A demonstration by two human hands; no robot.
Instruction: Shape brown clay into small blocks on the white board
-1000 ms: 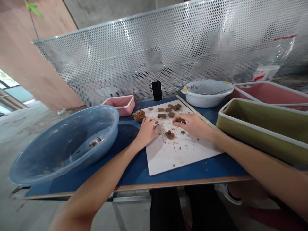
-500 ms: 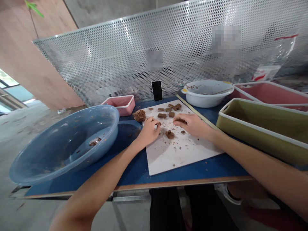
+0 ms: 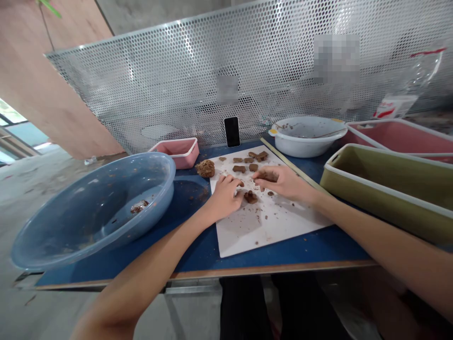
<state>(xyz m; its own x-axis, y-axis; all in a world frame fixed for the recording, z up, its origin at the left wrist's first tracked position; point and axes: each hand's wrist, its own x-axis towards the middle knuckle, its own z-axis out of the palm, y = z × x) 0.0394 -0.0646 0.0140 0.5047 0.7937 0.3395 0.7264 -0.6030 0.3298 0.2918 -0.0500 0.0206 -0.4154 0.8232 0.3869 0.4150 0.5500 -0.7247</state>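
A white board lies on the blue table, scattered with brown clay crumbs. My left hand rests on the board's left part with fingers curled, pinching something small I cannot make out. My right hand is closed on a flat brown clay piece. Between the two hands sits a small shaped clay figure. Several cut clay shapes lie at the board's far edge. A rough clay lump sits just off the board's left corner.
A large blue basin stands at the left, a small pink tray behind it. A black phone leans on the perforated metal screen. A white bowl, an olive bin, a pink bin and a wooden stick are at the right.
My left hand has slid right and nearer, toward the small clay figure. My right hand has shifted slightly left, still on its clay piece.
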